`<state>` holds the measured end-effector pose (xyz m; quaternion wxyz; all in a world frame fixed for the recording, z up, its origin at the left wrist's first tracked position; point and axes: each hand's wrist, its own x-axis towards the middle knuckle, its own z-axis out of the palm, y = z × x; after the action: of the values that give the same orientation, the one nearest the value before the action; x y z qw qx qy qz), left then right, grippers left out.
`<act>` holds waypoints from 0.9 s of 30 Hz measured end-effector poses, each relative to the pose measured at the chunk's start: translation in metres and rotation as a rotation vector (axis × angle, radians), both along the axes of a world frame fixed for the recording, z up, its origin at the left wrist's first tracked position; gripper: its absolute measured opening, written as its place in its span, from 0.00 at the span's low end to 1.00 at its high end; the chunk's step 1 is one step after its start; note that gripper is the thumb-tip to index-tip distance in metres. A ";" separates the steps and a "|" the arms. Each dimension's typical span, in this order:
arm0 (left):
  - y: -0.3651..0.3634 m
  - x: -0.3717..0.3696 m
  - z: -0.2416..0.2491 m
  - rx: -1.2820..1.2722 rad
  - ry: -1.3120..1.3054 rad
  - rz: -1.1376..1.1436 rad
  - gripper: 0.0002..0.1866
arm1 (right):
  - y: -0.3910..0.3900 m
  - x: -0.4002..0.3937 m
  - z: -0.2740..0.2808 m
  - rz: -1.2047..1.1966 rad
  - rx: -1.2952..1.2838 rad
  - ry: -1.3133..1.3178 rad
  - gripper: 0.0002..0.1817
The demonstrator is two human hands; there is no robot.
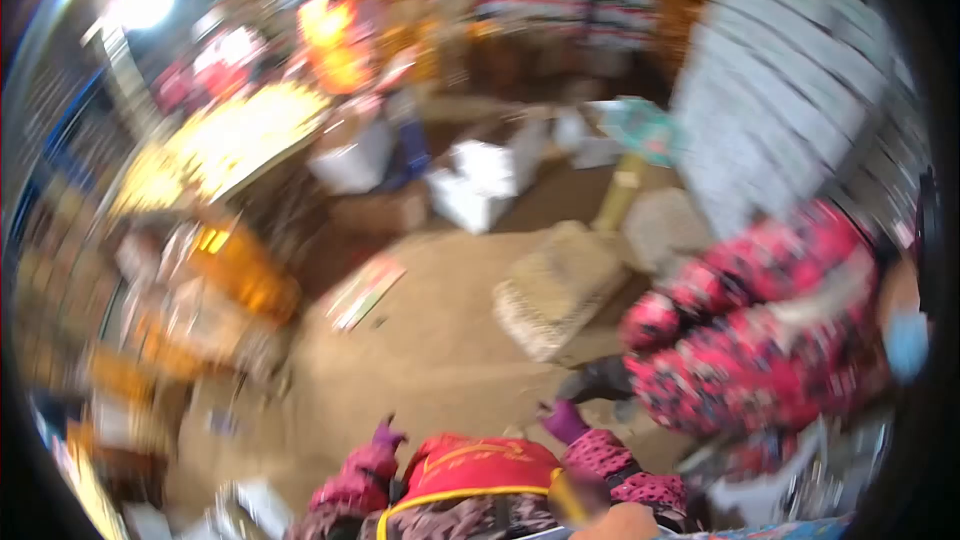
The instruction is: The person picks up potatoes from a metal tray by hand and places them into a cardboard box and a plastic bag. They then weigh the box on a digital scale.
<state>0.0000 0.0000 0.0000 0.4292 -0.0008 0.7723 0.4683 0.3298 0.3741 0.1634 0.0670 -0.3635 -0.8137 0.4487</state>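
Landmark: tan block, on the floor ahead of you.

Item: red apron, worn by you; near side of the tan block; the thing nearest both hands, neither seen gripping it.
Item: your left hand, purple-gloved; nearer than the block, to its left; thumb and finger look parted, nothing seen held.
Item: your right hand, purple-gloved; just nearer than the block; fingertips look slightly apart, nothing seen held.
Item: dark shoe of a co-worker in pink patterned clothing; shoe between block and your right hand, body to the block's right.
Item: flat printed sheet; on the floor, left of the block.
Item: white box; beyond the block, leftward.
Item: white stack; beyond the block, rightward.

Hazards: stepping forward unwatched, you could trip on the block or slip on the sheet; swinging your right hand outward could strike the shoe.

Obscured: blur takes finger detail and all lettering; the box's contents cannot be told; the frame edge crops the co-worker.
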 end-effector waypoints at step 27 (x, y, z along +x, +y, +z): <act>0.167 -0.520 0.037 -0.135 0.419 0.216 0.25 | 0.172 -0.657 -0.024 0.355 -0.064 -0.055 0.18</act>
<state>-0.5202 0.1672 0.0370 0.2059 -0.0152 0.8695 0.4487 -0.3270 0.5458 0.1391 -0.0472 -0.2281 -0.8519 0.4691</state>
